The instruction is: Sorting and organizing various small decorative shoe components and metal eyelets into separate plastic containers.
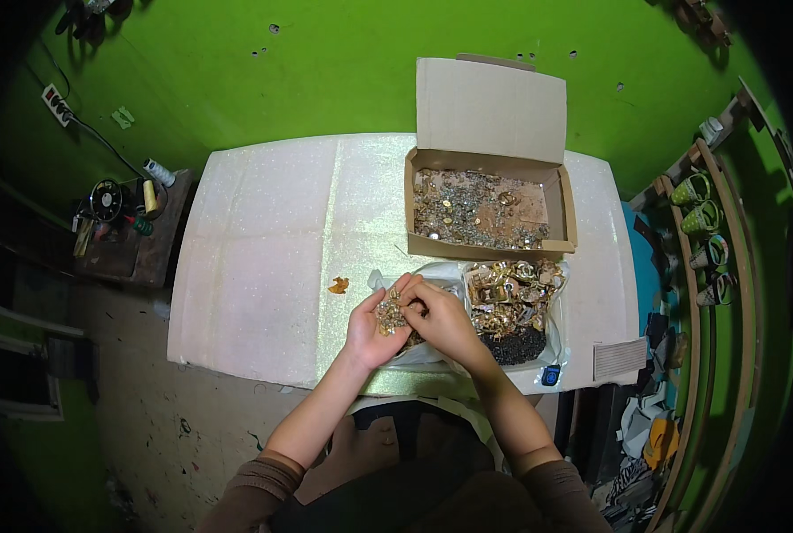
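Observation:
My left hand is cupped palm up over the near part of the table, holding a small heap of gold and silver-coloured metal bits. Above that palm, the fingers of my right hand are bent together in a pinch at the heap; whatever is between the fingertips is too small to tell. Just beneath and beside my hands lies a plastic-lined tray. Gold-coloured metal pieces fill its upper right part, with small black pieces below them. My right hand partly hides the tray's left side.
An open cardboard box of mixed small metal pieces stands behind the tray. On the glittery cloth-covered table lie an orange-brown scrap, a blue tag and a printed paper. A sewing machine stands left; a wooden rack, right.

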Available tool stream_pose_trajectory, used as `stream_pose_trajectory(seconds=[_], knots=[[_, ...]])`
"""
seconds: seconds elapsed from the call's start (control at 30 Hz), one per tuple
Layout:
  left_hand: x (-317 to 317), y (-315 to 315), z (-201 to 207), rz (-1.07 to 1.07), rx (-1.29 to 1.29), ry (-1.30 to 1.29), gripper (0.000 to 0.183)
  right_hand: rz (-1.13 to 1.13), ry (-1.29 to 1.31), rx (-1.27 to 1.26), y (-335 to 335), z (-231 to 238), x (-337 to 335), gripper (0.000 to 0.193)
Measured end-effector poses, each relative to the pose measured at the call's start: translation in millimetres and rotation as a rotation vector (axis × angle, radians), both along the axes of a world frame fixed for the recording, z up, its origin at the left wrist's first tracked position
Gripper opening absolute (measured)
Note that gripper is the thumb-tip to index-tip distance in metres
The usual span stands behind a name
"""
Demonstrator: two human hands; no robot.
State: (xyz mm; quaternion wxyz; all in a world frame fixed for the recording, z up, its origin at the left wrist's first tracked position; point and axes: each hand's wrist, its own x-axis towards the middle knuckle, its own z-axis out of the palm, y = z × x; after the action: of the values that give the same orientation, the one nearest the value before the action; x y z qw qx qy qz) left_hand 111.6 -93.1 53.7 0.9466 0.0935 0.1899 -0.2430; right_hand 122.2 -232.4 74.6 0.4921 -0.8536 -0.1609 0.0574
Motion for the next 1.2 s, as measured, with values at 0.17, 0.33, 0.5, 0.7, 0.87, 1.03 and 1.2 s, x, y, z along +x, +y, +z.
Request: stream_pose_trajectory(seconds=[0.17,0.33,0.5,0.7,0.87,1.03,1.2], knots=[[1.0,3.1,-1.7,0.020,0.008,0.018,0.046,-0.071,0.212,0.110,-8.9,23.3,1.7,0.013],[1.0,11.1,-25.6,-0.052,-0.198,0.100,0.038,-0.119,-0.175,-0.121,-17.1,3.5,4.4,0.016],[0.2,8.9,-27.1,-0.175,-0.049,0.021,0.036,0.011,-0.314,-0.169,-11.2,8.4,5.3,0.017],[2.6,8.7,-11.2,-0.162,-0.071,0.001,0.044,0.026,-0.235,-0.179,-21.6,9.6,3.2,0.015],[1.5,5.0,-1.7,-0.131,-0.011,-0.001,0.047,0.004,-0.277,-0.189,-17.5,16.9,-3.6,0.017],[3.7,3.2,1.3,-0.134,0.072,0.010,0.048,-0.008,-0.472,-0.335,-9.9,11.3,-10.7,0.020],[5.9,7.3,-0.7,-0.080,0.051,-0.009,0.049,-0.065,-0.437,-0.390,-15.3,5.5,-12.3,0.018]])
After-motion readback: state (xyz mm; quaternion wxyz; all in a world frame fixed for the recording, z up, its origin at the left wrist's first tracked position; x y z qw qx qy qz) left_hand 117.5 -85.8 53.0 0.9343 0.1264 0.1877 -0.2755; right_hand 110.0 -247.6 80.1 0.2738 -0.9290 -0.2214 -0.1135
